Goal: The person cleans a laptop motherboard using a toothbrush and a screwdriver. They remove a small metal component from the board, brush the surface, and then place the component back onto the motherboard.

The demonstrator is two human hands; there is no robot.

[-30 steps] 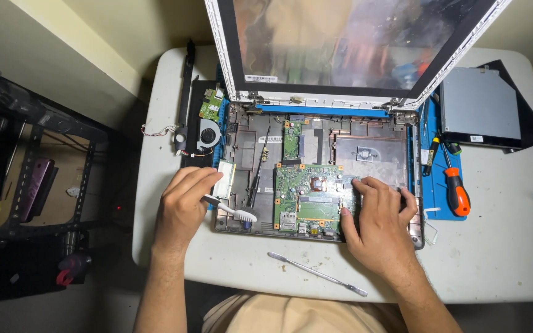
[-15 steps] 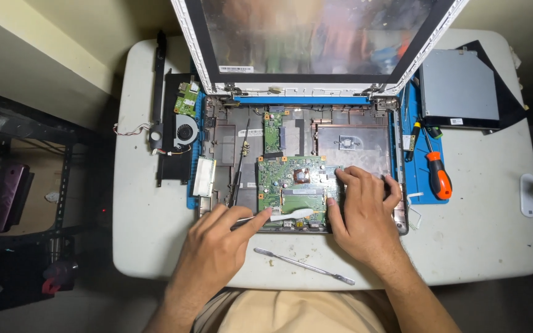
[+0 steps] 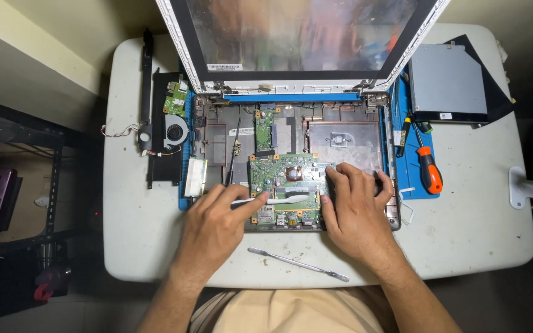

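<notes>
An opened laptop base [image 3: 340, 139] lies on a white table [image 3: 464, 228], its screen [image 3: 297, 37] tilted back. A green motherboard [image 3: 285, 179] sits in the base's front half. My left hand [image 3: 214, 225] rests at the board's left edge, with the index finger stretched along a flat white ribbon cable [image 3: 282, 199]. My right hand [image 3: 356, 206] presses flat on the board's right edge and the chassis there, fingers spread. Neither hand grips anything.
A thin metal pry tool [image 3: 297, 264] lies on the table in front of the laptop. An orange-handled screwdriver [image 3: 429, 169] and a smaller one lie on the blue mat at right. A grey optical drive [image 3: 448, 83] sits back right; a fan [image 3: 173, 131] and small boards sit left.
My left hand has moved from the laptop's left edge rightwards onto the ribbon cable at the board's front. The right hand has stayed on the board's right side. The camera has shifted slightly.
</notes>
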